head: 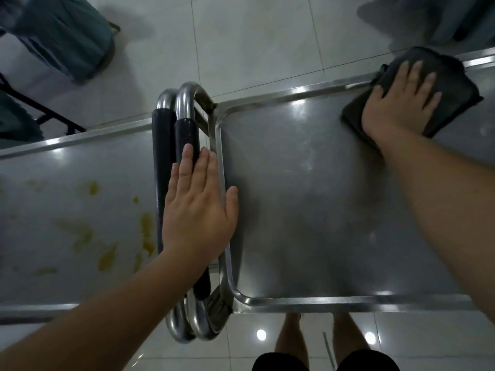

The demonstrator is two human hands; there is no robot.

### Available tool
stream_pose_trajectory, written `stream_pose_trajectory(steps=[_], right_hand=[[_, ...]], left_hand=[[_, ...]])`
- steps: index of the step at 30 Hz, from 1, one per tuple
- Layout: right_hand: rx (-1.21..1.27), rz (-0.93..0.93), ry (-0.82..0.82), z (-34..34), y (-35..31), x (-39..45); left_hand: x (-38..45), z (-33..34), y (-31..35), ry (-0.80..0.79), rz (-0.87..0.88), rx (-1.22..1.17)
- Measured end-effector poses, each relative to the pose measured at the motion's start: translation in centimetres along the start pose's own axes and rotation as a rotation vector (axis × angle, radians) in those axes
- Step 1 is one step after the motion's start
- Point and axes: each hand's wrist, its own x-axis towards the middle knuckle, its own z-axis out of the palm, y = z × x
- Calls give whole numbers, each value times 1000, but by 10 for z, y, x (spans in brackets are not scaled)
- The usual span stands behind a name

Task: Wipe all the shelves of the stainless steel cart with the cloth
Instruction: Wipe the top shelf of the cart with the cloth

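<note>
A person leans over a steel cart, seen from above, its top shelf running out of frame at the right. The right hand lies flat, fingers straight and spread, pressing a dark cloth against the shelf's far rim; the palm hides much of the cloth. The left hand rests open, fingers straight and together, on the black-sleeved handle at the cart's left end, thumb touching the shelf rim. A second handle sits just beside the first, belonging to another cart to the left, its top marked with yellowish smears and cut off at the frame edge. Bare legs stand on the tiled floor on the near side of the cart. Blurred grey-green shapes beyond the cart are hard to make out.
</note>
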Motion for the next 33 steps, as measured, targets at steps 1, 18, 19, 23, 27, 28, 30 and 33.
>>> stream_pose_trajectory(steps=[1, 18, 19, 23, 27, 28, 30, 33], right_hand=[[12, -11, -4, 5, -15, -9], [-79, -981, -306, 75, -47, -307], [-69, -985, -305, 77, -30, -323], [-46, -999, -310, 84, 28, -366], [-112, -921, -273, 67, 89, -328], [-144, -883, -258, 59, 110, -310], [-202, -770, -231, 39, 157, -274], [-199, -441, -211, 6, 221, -231]], left_hand=[[0, 0, 0, 0, 1, 2], [-1, 0, 2, -9, -19, 11], [-1, 0, 2, -7, -14, 3], [-2, 1, -1, 22, -5, -29], [-2, 3, -3, 52, 7, -59], [-2, 3, -3, 58, 7, -62], [-1, 4, -3, 68, 15, -58], [-2, 6, -2, 85, 25, -45]])
